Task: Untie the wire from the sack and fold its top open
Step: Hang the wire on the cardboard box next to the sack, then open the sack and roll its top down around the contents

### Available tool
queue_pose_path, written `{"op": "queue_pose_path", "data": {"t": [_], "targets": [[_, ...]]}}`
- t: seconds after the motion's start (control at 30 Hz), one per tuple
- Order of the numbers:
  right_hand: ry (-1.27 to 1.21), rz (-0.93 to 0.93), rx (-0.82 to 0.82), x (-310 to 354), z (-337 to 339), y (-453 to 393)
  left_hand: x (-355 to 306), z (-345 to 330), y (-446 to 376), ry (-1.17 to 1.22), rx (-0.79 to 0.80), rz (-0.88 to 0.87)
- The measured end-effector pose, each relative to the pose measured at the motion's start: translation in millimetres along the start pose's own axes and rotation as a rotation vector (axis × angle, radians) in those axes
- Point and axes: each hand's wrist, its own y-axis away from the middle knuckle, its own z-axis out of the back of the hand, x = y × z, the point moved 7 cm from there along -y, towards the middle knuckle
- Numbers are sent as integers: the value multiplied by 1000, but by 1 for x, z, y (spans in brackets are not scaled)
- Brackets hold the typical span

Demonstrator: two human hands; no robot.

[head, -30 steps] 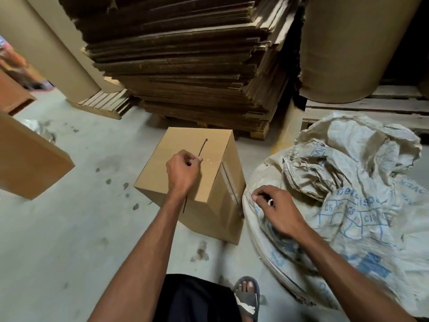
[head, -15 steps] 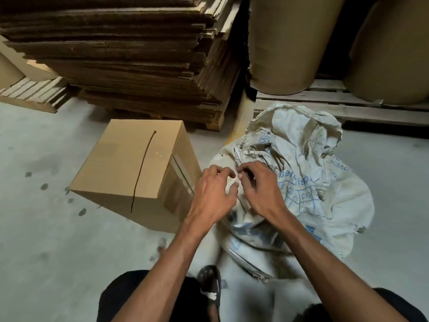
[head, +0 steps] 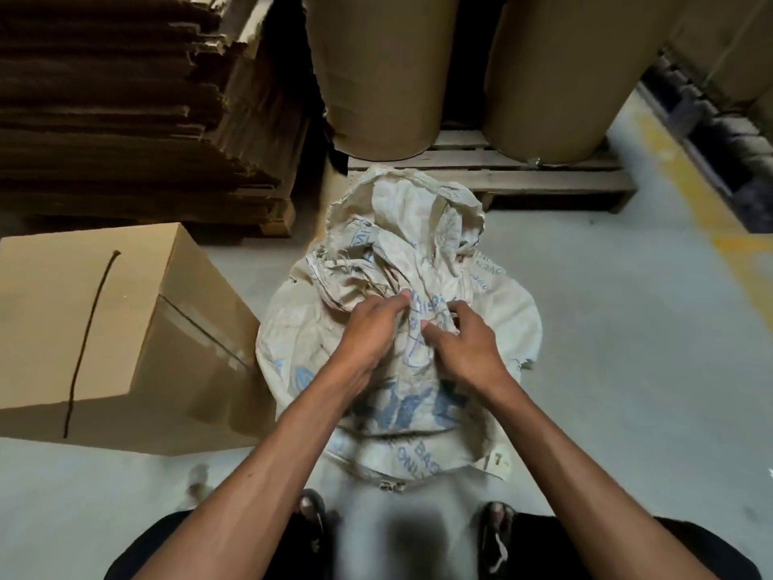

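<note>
Woven sack [head: 493,311], off-white, matt, coarse and heavily creased, faded blue print, frayed threads along the edge. Thin dark wire [head: 90,324], dull, slightly kinked, lying on smooth matt brown cardboard box [head: 50,295]. Glossy clear tape on the box side. Rough, ragged-edged corrugated sheets [head: 125,119] stacked behind. Smooth kraft paper rolls [head: 376,69]. Bare raw wooden pallet [head: 523,177]. Pale, smooth, stained concrete floor [head: 627,328].

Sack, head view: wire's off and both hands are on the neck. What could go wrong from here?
1. The dark wire lies loose over the edge of the brown cardboard box; it may slide off.
2. The white woven sack has frayed top edges; hard pulling by the left hand and right hand could tear it.
3. Contents are hidden; folding the top open might spill them onto the grey floor.
</note>
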Motion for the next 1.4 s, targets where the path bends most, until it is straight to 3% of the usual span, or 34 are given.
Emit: {"op": "queue_pose_path", "data": {"t": [0.13,0.37,0.57,0.9,1.1,1.27,1.33,1.4], "targets": [[27,141,19,10,-1,2,-3,-2,-2,12,-66,9],[-174,87,109,20,-6,8,3,11,12,166,-84,66],[-243,10,-90,17,6,9,10,13,19,80,-119,89],[-132,278,-120,28,20,40,-4,-1,46,29,74,-119],[-70,441,-14,39,33,74,-5,13,88,371,83,-25],[221,543,48,31,26,96,3,26,103,410,61,93],[282,492,147,20,19,98,9,28,104,348,40,143],[168,333,270,10,16,95,14,28,101,314,0,159]]}}
